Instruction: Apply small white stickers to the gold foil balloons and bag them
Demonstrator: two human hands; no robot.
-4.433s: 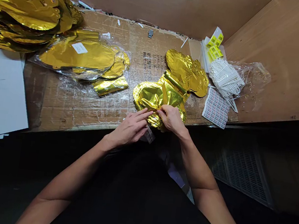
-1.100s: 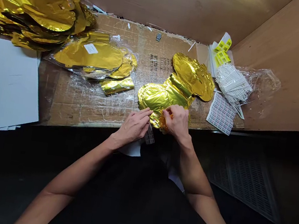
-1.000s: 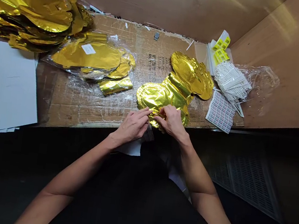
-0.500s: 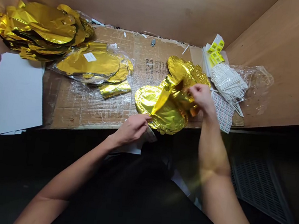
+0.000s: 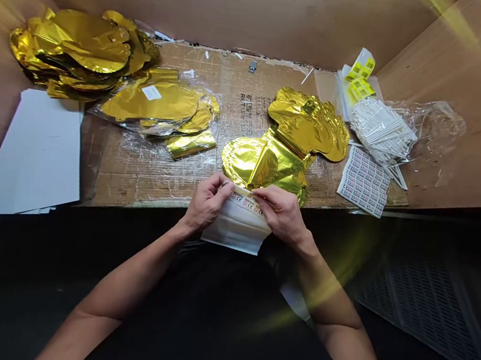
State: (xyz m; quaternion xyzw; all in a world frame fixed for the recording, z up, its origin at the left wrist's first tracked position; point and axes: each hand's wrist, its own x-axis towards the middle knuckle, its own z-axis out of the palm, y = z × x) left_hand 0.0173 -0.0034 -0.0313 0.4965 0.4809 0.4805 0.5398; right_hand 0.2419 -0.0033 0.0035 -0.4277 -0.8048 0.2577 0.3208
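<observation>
Seen from the head-worn camera, a person's left hand (image 5: 207,204) and right hand (image 5: 280,213) meet at the near edge of a cardboard-covered desk (image 5: 133,186), both closed in a pinch on the top edge of a white packet (image 5: 238,227). The packet hangs past the desk's front lip toward the person's dark clothing, with a band of small printed symbols along its upper edge; whether it is film or paper is hard to tell. Just beyond the hands, a gold foil balloon (image 5: 264,162) lies folded on the desk, its lower edge just beside the packet and the right hand. To the left, a heap of gold foil balloons (image 5: 81,47) rises beside a transparent plastic bag (image 5: 149,100) holding more gold foil, with a folded gold foil strip (image 5: 191,144) near the bag's lower edge and white paper sheets (image 5: 33,158) farther left. To the right sit a bundle of white sticks (image 5: 382,131), yellow barcode labels (image 5: 359,74) and a sheet of small printed labels (image 5: 364,181). Wooden panels (image 5: 474,51) enclose the desk, and a dark grille (image 5: 432,305) shows low at right.
</observation>
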